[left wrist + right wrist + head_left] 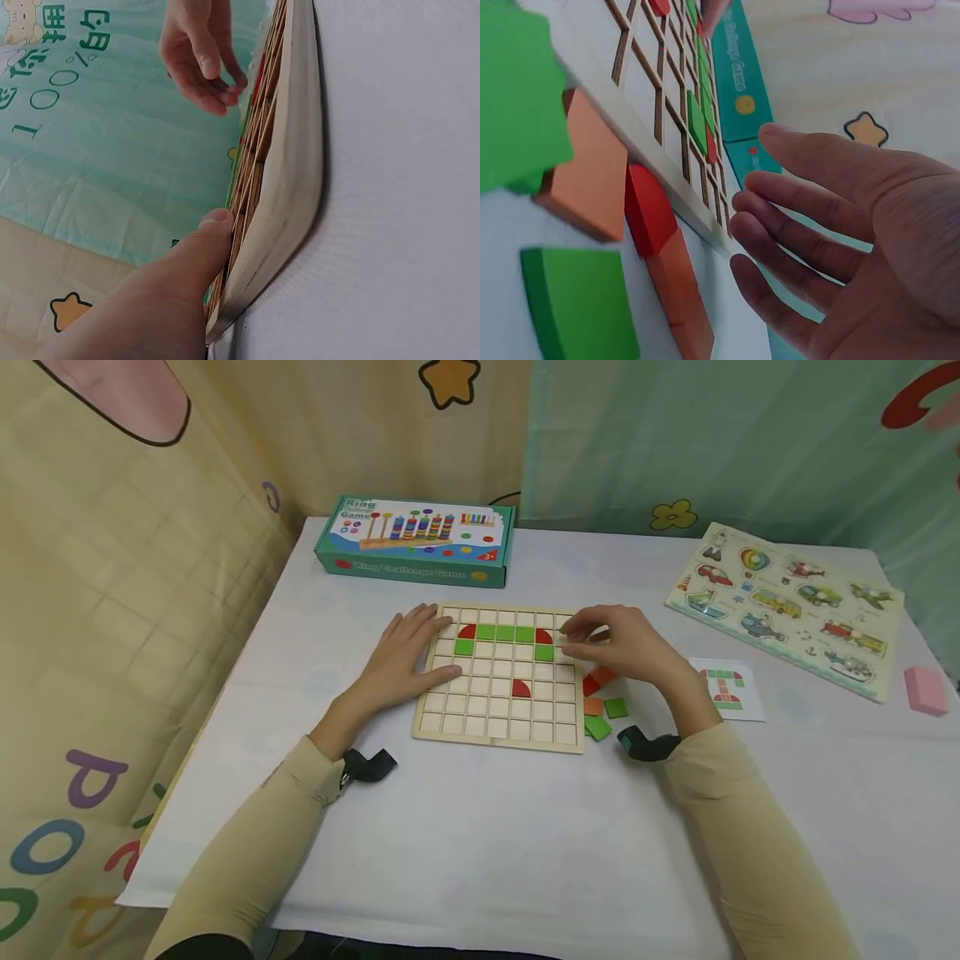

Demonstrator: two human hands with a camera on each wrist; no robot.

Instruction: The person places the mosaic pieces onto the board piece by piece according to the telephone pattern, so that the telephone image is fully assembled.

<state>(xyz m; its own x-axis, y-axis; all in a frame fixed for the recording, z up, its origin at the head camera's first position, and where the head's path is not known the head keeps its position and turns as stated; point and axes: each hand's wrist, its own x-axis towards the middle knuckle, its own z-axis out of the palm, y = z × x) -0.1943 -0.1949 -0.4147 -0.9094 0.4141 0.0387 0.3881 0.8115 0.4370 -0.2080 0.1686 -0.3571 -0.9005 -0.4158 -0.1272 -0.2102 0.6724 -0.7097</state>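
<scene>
A wooden grid board (pixel 497 733) lies on the table, with green squares (pixel 505 633) in a row near its far side. Red quarter-round pieces flank that row, and a green square sits below each of them. Another red quarter-round piece (pixel 521 688) lies in a cell nearer the middle. My left hand (pixel 401 656) rests on the board's left edge, thumb on the grid and fingers extended. Above the far right corner hovers my right hand (pixel 618 639), fingers loosely bent; the right wrist view shows nothing between them. Loose green, orange and red pieces (pixel 585 300) lie beside the board's right edge.
A white card (pixel 738 697) with a coloured block pattern lies to the right. Farther back are a green ring game box (pixel 412 572) and a vehicle picture board (pixel 787 610). A pink block (pixel 926 691) sits near the table's right edge.
</scene>
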